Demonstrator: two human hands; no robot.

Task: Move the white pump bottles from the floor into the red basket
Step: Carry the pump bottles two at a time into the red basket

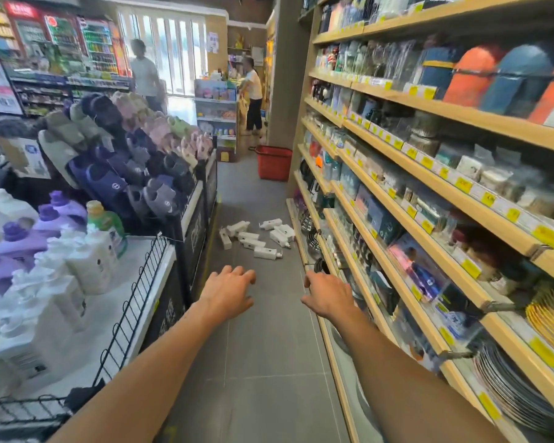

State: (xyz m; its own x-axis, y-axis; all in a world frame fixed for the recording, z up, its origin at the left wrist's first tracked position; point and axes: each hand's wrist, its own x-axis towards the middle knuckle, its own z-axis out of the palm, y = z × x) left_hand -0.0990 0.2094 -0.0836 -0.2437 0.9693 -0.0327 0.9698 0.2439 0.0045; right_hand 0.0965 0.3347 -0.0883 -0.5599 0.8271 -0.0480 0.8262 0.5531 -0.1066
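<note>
Lying scattered on the grey tiled floor (269,346) are about eight white rectangular plastic pump bottles (267,252), well apart from the one red plastic basket (273,163) standing farther down the aisle. Left hand (229,294) and right hand (327,295) reach forward, fingers loosely spread, holding nothing.

White pump bottles (258,236) strewn (toppled) on floor — red basket (273,163) beyond.

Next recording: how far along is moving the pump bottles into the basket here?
Done: nothing that shows. The white pump bottles lie scattered on the floor. In hand: nothing; left hand and right hand reach forward, fingers relaxed, holding nothing, short of the pile. Left: carrying each bottle to the red basket standing farther ahead, whose inside is out of view.
</note>
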